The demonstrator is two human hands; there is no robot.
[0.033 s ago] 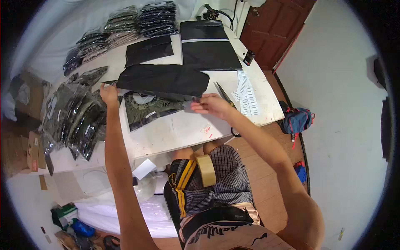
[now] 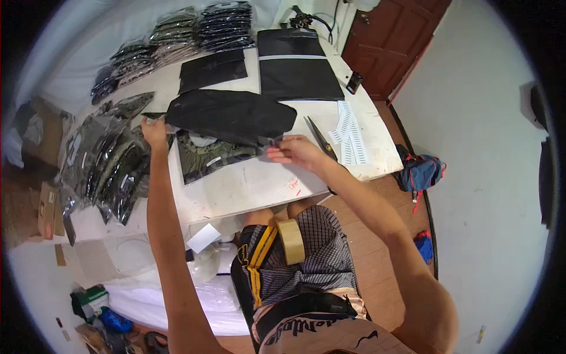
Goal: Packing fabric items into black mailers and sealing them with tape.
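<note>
Hands: left hand [image 2: 154,131] pinching the black polybag's [image 2: 230,115] left end; right hand [image 2: 298,151] gripping its near-right corner.
Black polybag: back from the worktop's [image 2: 230,200] near edge, overlapping a clear-bagged garment [image 2: 203,162]; contents indeterminable.
Bagging done: clear-bagged stacks [image 2: 227,26], far-left edge.
Apparently remaining: clear-bagged pile [image 2: 112,171], left edge.
Flat black polybags [image 2: 300,78], far edge: filled or unused, unclear.
</note>
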